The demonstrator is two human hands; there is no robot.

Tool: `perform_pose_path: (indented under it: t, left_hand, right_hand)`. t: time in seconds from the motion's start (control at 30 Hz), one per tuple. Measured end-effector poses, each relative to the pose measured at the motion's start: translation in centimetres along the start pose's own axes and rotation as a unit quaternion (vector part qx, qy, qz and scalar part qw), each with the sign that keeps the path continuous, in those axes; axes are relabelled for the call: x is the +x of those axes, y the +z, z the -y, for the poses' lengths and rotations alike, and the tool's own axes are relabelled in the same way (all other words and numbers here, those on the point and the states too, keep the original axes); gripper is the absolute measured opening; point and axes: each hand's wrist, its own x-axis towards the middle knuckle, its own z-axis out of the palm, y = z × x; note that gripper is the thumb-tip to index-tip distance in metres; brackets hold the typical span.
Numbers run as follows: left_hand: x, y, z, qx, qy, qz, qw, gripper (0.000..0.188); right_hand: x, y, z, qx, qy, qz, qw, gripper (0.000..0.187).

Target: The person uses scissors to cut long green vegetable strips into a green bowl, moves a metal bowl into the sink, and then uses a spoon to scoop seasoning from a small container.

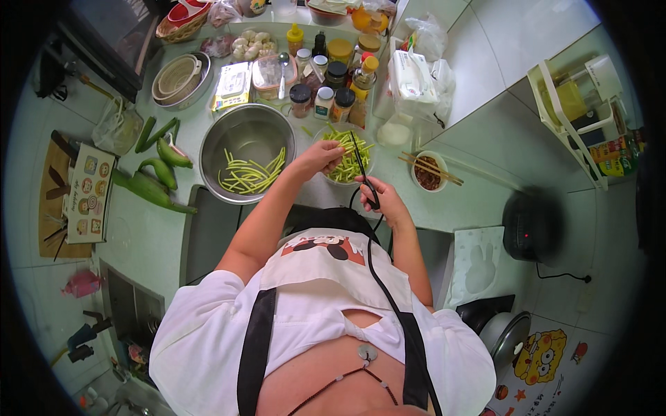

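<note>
My right hand [386, 200] grips black-handled scissors [361, 158], their blades pointing away over a clear bowl [372, 166]. That bowl holds many short cut pieces of garlic scape [352, 163]. At its left side, my left hand [320, 159] is closed, with thin green garlic scape between its fingertips, close to the blades. The fingers partly hide how many stems it holds. Left of it stands a wide steel basin [251, 133], with long, uncut garlic scapes [251, 175] lying in its near part.
Behind the bowls crowd seasoning jars [324, 102], a lidded container with a spoon, and garlic heads [253, 46]. Green vegetables [156, 187] lie left of the basin. At right is a small bowl [429, 172] of brown food with chopsticks across it. A black cable hangs before me.
</note>
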Motion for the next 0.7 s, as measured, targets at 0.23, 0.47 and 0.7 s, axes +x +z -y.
perform_pose_path:
  t: [0.23, 0.47, 0.7]
  left_hand:
    - [0.9, 0.1, 0.1, 0.067, -0.012, 0.001, 0.998, 0.024]
    - [1.9, -0.6, 1.2, 0.057, -0.023, -0.006, 0.998, 0.023]
    - [2.8, -1.2, 2.1, -0.050, -0.029, -0.031, 0.998, 0.017]
  right_hand:
    - [0.2, 0.2, 0.3, 0.021, 0.007, -0.004, 1.000, 0.029]
    - [1.4, -0.6, -0.9, 0.063, 0.022, -0.005, 0.998, 0.022]
    - [1.3, -0.1, -0.7, 0.065, 0.005, -0.066, 0.996, 0.021]
